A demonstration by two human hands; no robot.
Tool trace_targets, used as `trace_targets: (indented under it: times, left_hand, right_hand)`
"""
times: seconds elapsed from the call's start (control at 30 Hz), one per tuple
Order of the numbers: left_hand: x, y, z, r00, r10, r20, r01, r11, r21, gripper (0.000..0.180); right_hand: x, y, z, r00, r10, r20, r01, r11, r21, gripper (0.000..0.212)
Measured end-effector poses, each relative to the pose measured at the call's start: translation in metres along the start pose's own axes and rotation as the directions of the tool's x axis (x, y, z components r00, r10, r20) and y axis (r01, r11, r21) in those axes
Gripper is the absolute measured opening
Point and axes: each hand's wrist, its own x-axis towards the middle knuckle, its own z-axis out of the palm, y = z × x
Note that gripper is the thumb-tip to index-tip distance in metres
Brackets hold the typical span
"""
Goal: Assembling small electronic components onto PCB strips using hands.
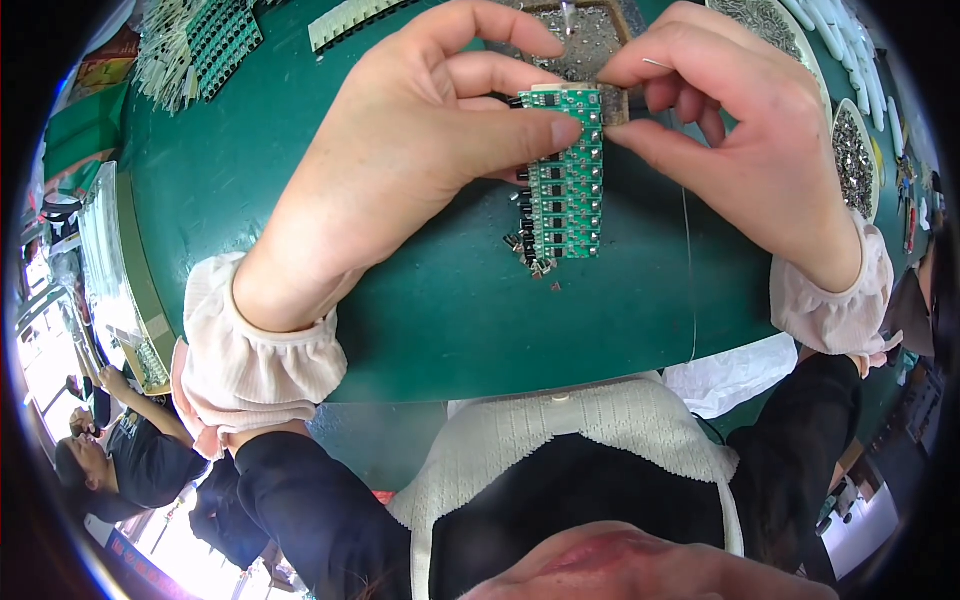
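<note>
My left hand [430, 140] grips a green circuit board panel [568, 215], its thumb flat across the upper front and its fingers behind. Rows of small black parts and shiny solder spots cover the panel, and black components with leads stick out along its left side. Close to the panel's upper right edge is my right hand [730, 110], thumb and forefinger curved towards each other. A thin silvery wire [688, 250] passes through that hand; a short end shows above the forefinger, and the rest hangs towards the table's near edge. Whether the right fingertips touch the panel is hard to tell.
Behind the hands stands a brown tray [628, 22] of grey metal bits, a metal tip [568, 16] above it. A dish of small metal parts [853, 160] lies right. More green boards [222, 45] with white leads lie far left. A person [140, 450] is at lower left.
</note>
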Motion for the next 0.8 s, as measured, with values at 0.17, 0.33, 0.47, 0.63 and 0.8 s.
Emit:
trace_targets:
  times: [0.17, 0.33, 0.47, 0.63, 0.8]
  left_hand:
    - [0.001, 0.006, 0.004, 0.999, -0.017, -0.030, 0.018, 1.000, 0.019, 0.033]
    - [0.055, -0.033, -0.029, 0.805, 0.510, 0.303, -0.445, 0.857, -0.259, 0.037]
    - [0.007, -0.008, -0.017, 0.995, 0.098, -0.009, -0.098, 0.978, -0.186, 0.036]
    - [0.000, 0.008, -0.006, 0.995, 0.097, -0.027, -0.100, 0.980, -0.173, 0.035]
    - [0.002, 0.000, -0.014, 0.991, 0.130, -0.011, -0.130, 0.974, -0.184, 0.034]
  right_hand:
    - [0.002, 0.011, 0.003, 0.946, 0.241, 0.218, -0.321, 0.797, 0.512, 0.022]
    - [-0.001, 0.013, 0.003, 0.915, 0.263, 0.306, -0.403, 0.638, 0.656, 0.016]
    - [-0.003, 0.022, 0.026, 0.997, 0.062, -0.037, -0.018, 0.712, 0.702, 0.013]
    - [-0.006, 0.028, 0.033, 0.981, -0.074, -0.180, 0.160, 0.833, 0.530, 0.011]
    - [-0.006, 0.028, 0.033, 0.960, -0.158, -0.232, 0.255, 0.836, 0.486, 0.011]
